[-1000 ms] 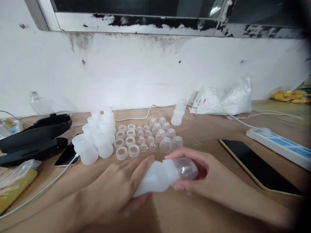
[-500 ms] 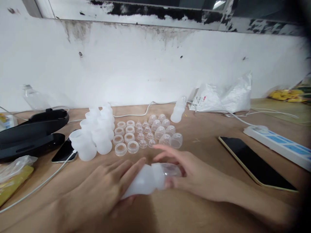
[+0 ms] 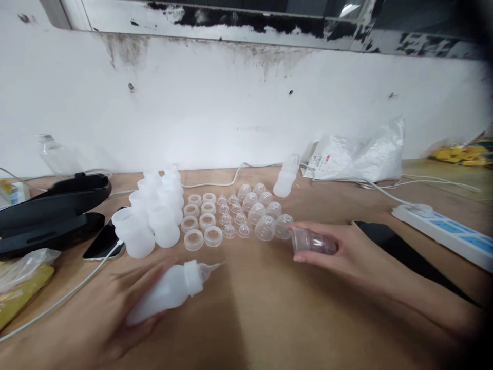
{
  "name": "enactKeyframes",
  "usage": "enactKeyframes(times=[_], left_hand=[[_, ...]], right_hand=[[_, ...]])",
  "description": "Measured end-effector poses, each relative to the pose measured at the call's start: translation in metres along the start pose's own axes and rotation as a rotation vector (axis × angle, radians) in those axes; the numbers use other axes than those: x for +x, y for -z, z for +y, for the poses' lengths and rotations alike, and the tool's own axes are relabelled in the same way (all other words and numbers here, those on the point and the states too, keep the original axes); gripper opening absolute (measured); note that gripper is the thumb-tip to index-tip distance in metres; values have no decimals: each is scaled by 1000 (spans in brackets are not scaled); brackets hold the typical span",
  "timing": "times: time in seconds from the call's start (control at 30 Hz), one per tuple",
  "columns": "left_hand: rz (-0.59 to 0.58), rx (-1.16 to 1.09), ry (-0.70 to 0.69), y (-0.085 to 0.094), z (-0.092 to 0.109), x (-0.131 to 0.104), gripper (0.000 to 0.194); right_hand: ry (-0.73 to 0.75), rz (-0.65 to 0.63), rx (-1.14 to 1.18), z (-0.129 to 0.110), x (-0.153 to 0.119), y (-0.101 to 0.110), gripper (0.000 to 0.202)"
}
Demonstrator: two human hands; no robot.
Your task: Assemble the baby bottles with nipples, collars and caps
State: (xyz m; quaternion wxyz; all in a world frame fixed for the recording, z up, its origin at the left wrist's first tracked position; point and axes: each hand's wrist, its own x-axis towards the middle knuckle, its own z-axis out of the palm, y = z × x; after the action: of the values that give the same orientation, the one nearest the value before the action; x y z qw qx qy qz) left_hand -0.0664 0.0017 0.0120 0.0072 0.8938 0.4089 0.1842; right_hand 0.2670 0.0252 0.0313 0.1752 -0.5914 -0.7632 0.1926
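Observation:
In my left hand (image 3: 127, 303) lies a frosted white baby bottle (image 3: 164, 295), tilted to the right, with its collar and clear teat on and the teat uncovered. My right hand (image 3: 327, 252) grips a clear bottle cap (image 3: 308, 241) on its side, the opening facing left. Ahead of the hands stand rows of frosted bottle bodies (image 3: 136, 236), white collar rings (image 3: 193, 239), clear teats (image 3: 229, 231) and clear domed caps (image 3: 265, 228). A capped bottle (image 3: 286, 177) stands upright behind the caps.
To the right are a phone (image 3: 400, 252), partly behind my right arm, and a power strip (image 3: 442, 231). A white plastic bag (image 3: 358, 156) leans by the wall. On the left are a black case (image 3: 54, 205), another phone (image 3: 102, 244) and a white cable (image 3: 73, 285).
The cap has come off the bottle. My right hand has moved right with the cap, and my left hand has drawn left with the bottle, baring the teat.

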Motion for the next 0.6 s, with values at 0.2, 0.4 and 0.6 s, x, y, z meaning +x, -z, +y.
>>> enactKeyframes(times=[0.2, 0.4, 0.6], left_hand=[[36, -35, 20, -3, -2, -2, 60], [100, 14, -69, -6, 1, -3, 66], [66, 60, -49, -5, 3, -3, 61]], right_hand=[[156, -157, -414, 12, 2, -9, 42], [143, 31, -540, 5, 13, -36, 39], [72, 170, -556, 6, 16, -38, 42]])
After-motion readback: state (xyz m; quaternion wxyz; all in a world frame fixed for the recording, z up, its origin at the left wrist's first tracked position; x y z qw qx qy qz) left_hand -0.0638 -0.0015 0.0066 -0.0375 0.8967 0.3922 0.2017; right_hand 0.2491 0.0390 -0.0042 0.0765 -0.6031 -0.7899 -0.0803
